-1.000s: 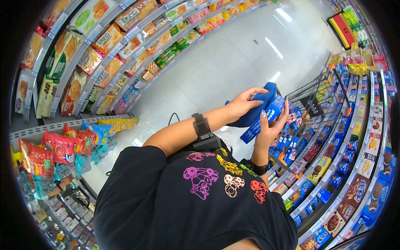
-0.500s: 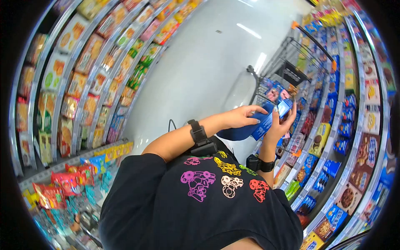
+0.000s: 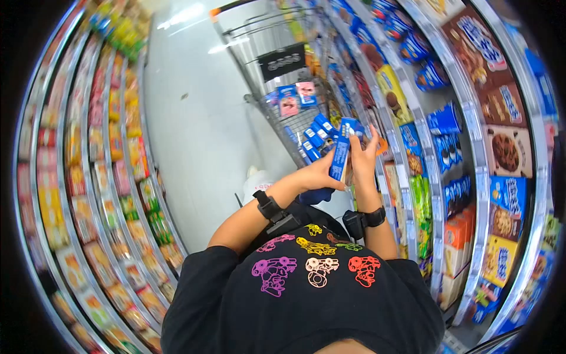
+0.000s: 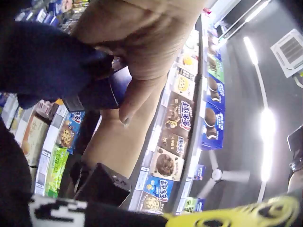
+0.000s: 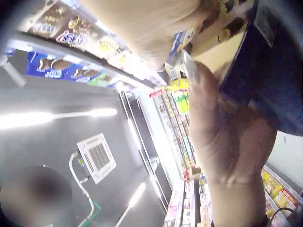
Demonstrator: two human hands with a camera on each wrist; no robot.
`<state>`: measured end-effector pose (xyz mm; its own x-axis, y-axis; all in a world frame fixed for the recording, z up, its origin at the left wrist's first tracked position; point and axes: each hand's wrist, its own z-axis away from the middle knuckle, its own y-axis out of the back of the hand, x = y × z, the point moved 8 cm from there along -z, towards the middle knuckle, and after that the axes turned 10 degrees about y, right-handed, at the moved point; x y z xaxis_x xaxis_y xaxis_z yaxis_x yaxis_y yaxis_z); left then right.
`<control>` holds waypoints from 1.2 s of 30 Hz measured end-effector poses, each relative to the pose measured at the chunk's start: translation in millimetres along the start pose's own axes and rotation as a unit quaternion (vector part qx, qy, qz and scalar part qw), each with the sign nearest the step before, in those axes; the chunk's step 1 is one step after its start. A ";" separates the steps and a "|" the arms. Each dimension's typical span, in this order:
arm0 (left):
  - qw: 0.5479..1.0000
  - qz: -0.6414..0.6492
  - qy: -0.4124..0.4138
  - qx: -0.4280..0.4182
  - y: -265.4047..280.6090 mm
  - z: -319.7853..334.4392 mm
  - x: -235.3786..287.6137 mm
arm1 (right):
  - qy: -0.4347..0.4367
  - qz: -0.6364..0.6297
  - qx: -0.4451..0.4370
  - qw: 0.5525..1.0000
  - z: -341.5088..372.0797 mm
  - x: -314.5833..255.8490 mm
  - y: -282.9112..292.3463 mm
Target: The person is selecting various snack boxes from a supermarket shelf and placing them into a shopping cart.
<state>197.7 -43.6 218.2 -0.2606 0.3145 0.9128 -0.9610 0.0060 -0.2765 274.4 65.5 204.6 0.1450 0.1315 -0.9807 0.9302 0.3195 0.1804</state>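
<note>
A blue box (image 3: 341, 154) is held upright and slightly tilted in front of my body in the head view. My left hand (image 3: 321, 174) grips its lower left side, the thumb along the near edge. From the right, my right hand (image 3: 364, 162) holds the box with the thumb on its near face. A dark blue cloth item (image 3: 316, 196) hangs beneath my left hand; the left wrist view shows more of this cloth (image 4: 42, 61) close beside the box. Most of the fingers behind the box are hidden.
A wire shopping cart (image 3: 236, 56) stands ahead, holding blue boxes (image 3: 314, 138) and blue-and-pink packs (image 3: 288, 103). Its black sign (image 3: 282, 62) faces me. Cookie shelves (image 3: 480, 177) line the right, packaged-food shelves (image 3: 88, 206) the left, with pale floor (image 3: 194, 130) between.
The view has turned toward the right shelves, and the cart now sits straight ahead. The box has come closer to upright, and the dark blue cloth is lower, under my left hand.
</note>
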 end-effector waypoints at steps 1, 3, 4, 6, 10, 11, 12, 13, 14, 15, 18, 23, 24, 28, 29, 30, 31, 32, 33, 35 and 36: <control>0.999 0.018 0.012 -0.024 0.5 -14.4 -4.0 | -0.027 -0.027 0.014 0.999 -5.3 15.6 10.6; 0.984 0.131 0.098 -0.069 5.7 -39.4 -8.5 | -0.107 -0.103 0.035 0.988 -11.1 38.6 24.5; 0.974 0.164 0.142 -0.063 15.8 -53.1 -15.4 | -0.157 -0.153 0.039 0.975 -10.5 45.8 25.5; 0.963 0.223 0.147 -0.018 37.9 -81.3 -21.6 | -0.219 -0.201 0.041 0.954 -13.3 64.7 22.2; 0.956 0.169 0.217 0.103 105.3 -130.2 -60.6 | -0.244 -0.228 0.029 0.942 -57.0 94.2 -12.3; 0.960 0.122 0.207 0.143 131.3 -146.2 -85.9 | -0.241 -0.229 0.021 0.943 -74.8 108.4 -24.9; 0.961 0.076 0.195 0.180 154.7 -161.0 -97.3 | -0.247 -0.234 0.022 0.940 -90.3 128.0 -39.9; 0.956 0.103 0.218 0.170 169.3 -175.5 -101.6 | -0.256 -0.235 0.019 0.937 -105.8 146.5 -54.1; 0.946 0.136 0.243 0.165 186.4 -187.7 -106.8 | -0.310 -0.219 -0.004 0.925 -117.9 164.9 -69.1; 0.934 0.171 0.269 0.163 202.4 -197.2 -115.0 | -0.366 -0.202 -0.031 0.908 -127.6 184.7 -85.2; 0.911 0.169 0.334 0.174 251.9 -233.9 -123.4 | -0.381 -0.186 -0.037 0.905 -170.1 246.2 -126.0; 0.895 0.023 0.389 0.216 327.4 -286.9 -180.1 | -0.436 -0.127 -0.055 0.889 -219.5 298.8 -175.5; 0.885 -0.024 0.407 0.224 338.1 -292.5 -182.5 | -0.450 -0.129 -0.049 0.883 -223.7 305.2 -182.9; 0.889 -0.033 0.390 0.237 377.2 -301.3 -229.4 | -0.464 -0.158 -0.085 0.867 -233.0 326.0 -197.2; 0.891 -0.007 0.388 0.235 380.4 -298.7 -234.2 | -0.463 -0.155 -0.094 0.868 -234.2 326.6 -199.5; 0.892 0.019 0.387 0.234 381.3 -293.6 -238.9 | -0.465 -0.150 -0.081 0.869 -233.1 326.6 -199.0; 0.892 0.045 0.385 0.231 382.5 -288.8 -242.8 | -0.471 -0.127 -0.089 0.868 -228.6 330.5 -197.4; 0.897 0.047 0.374 0.232 383.1 -286.2 -245.1 | -0.475 -0.106 -0.095 0.869 -224.4 335.3 -195.1; 0.893 0.034 0.396 0.212 381.8 -281.2 -249.1 | -0.478 -0.085 -0.099 0.869 -219.2 337.1 -191.4; 0.885 0.006 0.435 0.168 373.5 -272.3 -243.7 | -0.445 -0.055 -0.115 0.886 -204.5 341.0 -176.2; 0.865 -0.049 0.455 0.207 375.8 -265.2 -261.5 | -0.430 -0.025 -0.132 0.893 -197.0 341.5 -166.2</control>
<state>-70.8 128.2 -204.2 -0.1759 0.9495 0.2598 -0.9742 -0.2059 0.0929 102.9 242.3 -145.3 0.4160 -0.6218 -0.6636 0.8476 0.5295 0.0352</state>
